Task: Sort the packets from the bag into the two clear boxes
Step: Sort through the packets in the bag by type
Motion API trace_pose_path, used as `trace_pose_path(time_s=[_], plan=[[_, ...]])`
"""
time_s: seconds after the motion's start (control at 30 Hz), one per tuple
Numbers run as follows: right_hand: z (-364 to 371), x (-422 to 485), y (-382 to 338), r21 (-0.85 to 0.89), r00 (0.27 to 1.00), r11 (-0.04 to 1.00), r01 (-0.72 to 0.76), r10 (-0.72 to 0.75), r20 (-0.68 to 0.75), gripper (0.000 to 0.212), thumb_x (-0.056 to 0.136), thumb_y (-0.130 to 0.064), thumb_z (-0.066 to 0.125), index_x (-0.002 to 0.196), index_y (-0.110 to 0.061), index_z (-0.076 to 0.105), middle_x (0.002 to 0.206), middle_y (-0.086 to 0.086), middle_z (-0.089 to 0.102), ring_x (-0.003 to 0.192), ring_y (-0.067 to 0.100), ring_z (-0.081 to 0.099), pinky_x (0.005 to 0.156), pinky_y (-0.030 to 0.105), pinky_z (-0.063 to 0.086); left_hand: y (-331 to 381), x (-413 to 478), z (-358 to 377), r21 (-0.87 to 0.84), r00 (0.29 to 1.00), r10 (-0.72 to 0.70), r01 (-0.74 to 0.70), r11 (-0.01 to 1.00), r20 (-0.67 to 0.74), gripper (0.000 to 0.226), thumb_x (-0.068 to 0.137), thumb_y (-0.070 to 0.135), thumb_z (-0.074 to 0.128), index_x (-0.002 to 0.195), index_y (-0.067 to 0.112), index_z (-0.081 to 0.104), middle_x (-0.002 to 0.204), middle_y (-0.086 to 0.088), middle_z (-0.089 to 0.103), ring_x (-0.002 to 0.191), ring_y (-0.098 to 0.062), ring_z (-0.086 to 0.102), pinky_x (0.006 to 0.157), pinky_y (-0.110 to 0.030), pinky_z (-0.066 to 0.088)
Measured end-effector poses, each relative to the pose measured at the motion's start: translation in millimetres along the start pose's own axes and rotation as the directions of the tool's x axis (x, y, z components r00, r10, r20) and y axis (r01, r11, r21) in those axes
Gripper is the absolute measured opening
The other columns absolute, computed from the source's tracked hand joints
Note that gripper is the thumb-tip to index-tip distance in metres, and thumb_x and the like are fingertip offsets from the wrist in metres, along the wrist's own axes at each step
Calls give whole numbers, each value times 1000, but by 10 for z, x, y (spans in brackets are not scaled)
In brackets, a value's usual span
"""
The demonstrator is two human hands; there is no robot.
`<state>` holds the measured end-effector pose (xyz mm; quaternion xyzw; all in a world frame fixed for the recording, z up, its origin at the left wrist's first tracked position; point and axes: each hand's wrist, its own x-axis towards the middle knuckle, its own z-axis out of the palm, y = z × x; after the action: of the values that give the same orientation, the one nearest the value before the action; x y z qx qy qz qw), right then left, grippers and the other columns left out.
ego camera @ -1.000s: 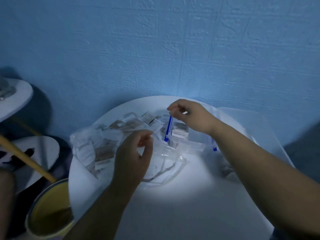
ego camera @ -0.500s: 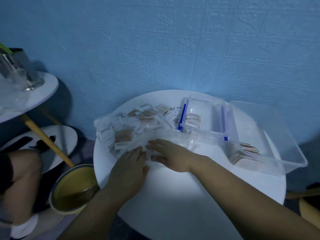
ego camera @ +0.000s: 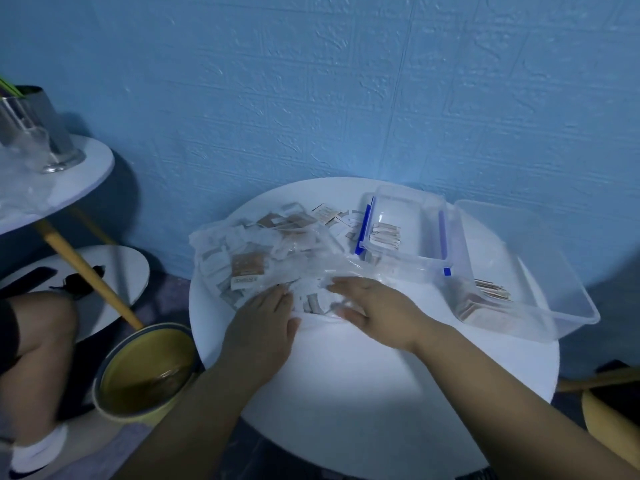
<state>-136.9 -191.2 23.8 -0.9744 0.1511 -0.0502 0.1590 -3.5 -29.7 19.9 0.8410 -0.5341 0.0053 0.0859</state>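
Both hands, left hand (ego camera: 265, 323) and right hand (ego camera: 372, 308), are pressing flat, fingers spread and gripping nothing, on the bag (ego camera: 277, 258), risking packets (ego camera: 247, 266) sliding out beyond the fingertips.

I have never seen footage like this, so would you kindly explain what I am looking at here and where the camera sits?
There is no machine here: a person wears a camera on the head, looking down at their own bare hands. The left hand and right hand rest flat on the near edge of a clear plastic bag full of small packets, gripping nothing that I can see. The bag lies on a round white table. Beside it stand two clear boxes, a smaller blue-clipped box and a larger box, each holding some packets already.
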Motion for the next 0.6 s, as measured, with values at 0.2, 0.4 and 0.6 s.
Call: trace_pose_path(time_s=[0.2, 0.4, 0.6], plan=[[133, 10, -66, -128, 984, 991, 41, -18, 176, 57, 93, -56, 22, 144, -32, 26, 155, -11, 16, 143, 6, 7, 115, 19, -2, 43, -45, 36, 52, 994, 58, -63, 997, 96, 75, 85, 50, -11, 148, 16, 10, 157, 1, 6, 143, -11, 5, 107, -20, -7], [101, -84, 85, 65, 992, 990, -125, 126, -7, 44, 95, -49, 35, 132, -30, 49, 141, -13, 44, 134, 1, 30, 108, 15, 20, 51, 64, 74, -25, 945, 309, -308, 951, 108, 84, 78, 50, -6, 143, 13, 33, 152, -1, 27, 141, -13, 22, 111, -23, -3], [80, -15, 62, 156, 964, 954, -257, 265, -31, 62, 80, -37, 67, 136, -27, 44, 144, -9, 41, 131, 8, 37, 105, 20, 29, 73, 340, 11, -83, 984, 177, -173, 981, 34, 48, 100, 33, 24, 145, 18, 27, 154, 3, 20, 140, -10, 19, 111, -24, 19]])
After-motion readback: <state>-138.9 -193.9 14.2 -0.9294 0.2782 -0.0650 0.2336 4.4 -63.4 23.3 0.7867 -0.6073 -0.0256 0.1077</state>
